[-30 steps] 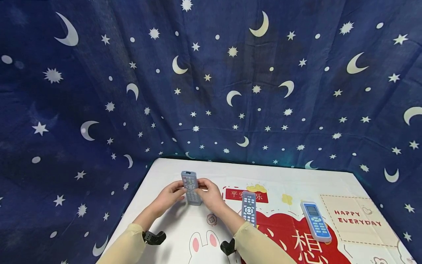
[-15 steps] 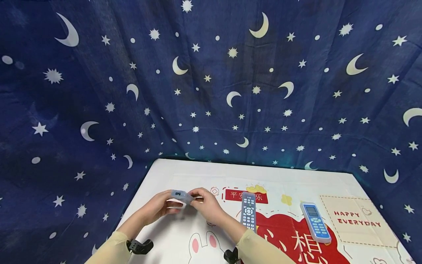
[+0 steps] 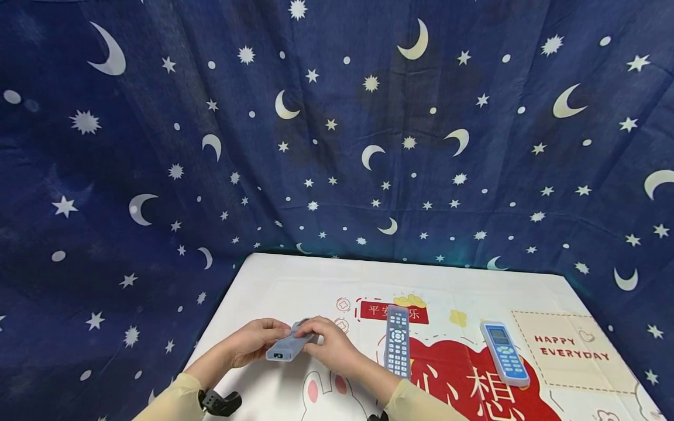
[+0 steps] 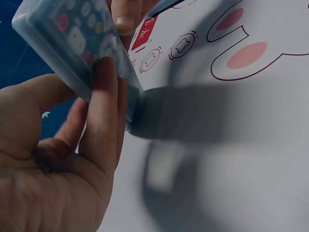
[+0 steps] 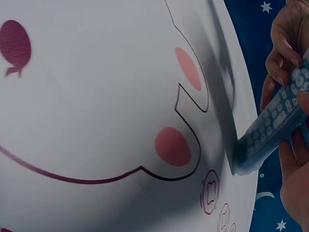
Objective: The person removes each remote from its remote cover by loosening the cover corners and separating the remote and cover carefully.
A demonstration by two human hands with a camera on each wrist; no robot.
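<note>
Left hand and right hand grip a tilted remote at the desk's left; a grey remote and blue remote lie right.

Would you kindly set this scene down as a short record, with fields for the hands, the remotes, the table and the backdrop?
Left hand: grips the held remote
Right hand: grips the same remote
Held remote: tilted, keypad visible in both wrist views
Middle remote: lies keypad up on the table
Rightmost remote: lies keypad up, blue-faced, with a display screen
Table: white, with printed pictures and lettering
Backdrop: dark blue, moon-and-star pattern
</note>
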